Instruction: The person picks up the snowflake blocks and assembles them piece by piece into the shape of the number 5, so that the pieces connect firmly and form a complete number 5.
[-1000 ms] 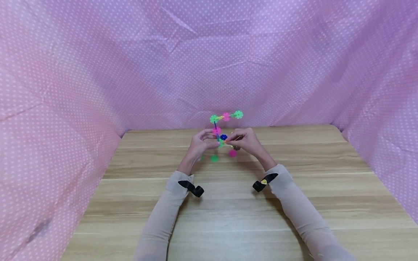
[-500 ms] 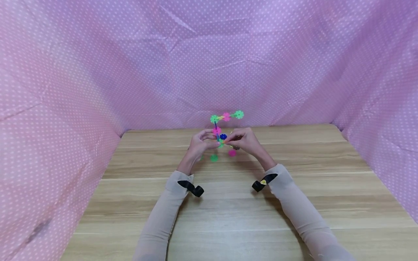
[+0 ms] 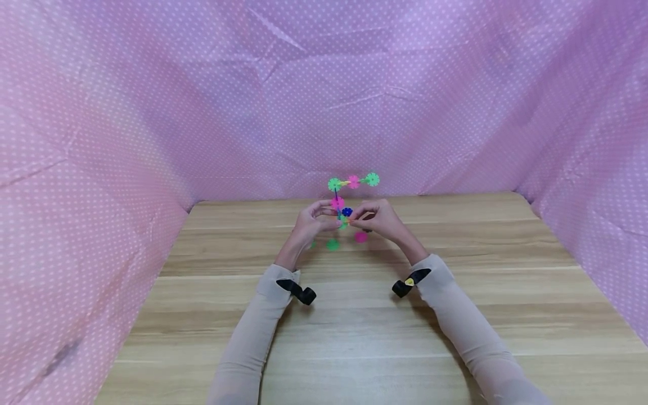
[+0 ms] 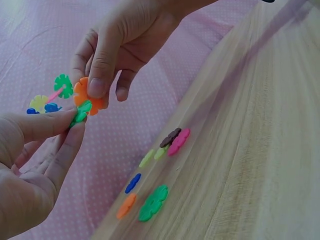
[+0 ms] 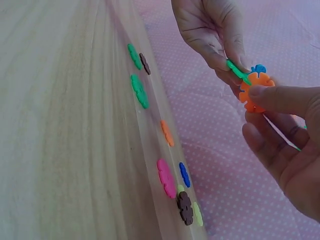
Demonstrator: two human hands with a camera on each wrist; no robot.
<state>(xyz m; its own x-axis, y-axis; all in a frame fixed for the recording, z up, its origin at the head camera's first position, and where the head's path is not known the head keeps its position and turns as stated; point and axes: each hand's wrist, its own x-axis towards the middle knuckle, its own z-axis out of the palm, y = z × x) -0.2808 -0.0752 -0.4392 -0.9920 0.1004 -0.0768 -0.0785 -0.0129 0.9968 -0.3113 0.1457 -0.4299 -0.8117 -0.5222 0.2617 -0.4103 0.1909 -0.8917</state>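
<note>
My left fingers point(image 4: 67, 150) pinch green snowflake disc point(image 4: 83, 110); right fingers point(image 5: 286, 100) pinch orange snowflake disc point(image 5: 260, 79) against it, both raised off bench point(image 3: 374, 349). Judged: light, stiff thin plastic, may slip; slots could split if twisted. Best hold: flat faces near slots.

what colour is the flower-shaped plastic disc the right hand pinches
Orange flower-shaped plastic disc, clearest in the right wrist view.

You can read no text, brand or number in any of the views. On the black strap point(image 3: 421, 275), back from your right fingers point(image 4: 103, 65) on your near side, you have a small yellow sticker point(image 3: 409, 282); any sign on it is too small to make out.
</note>
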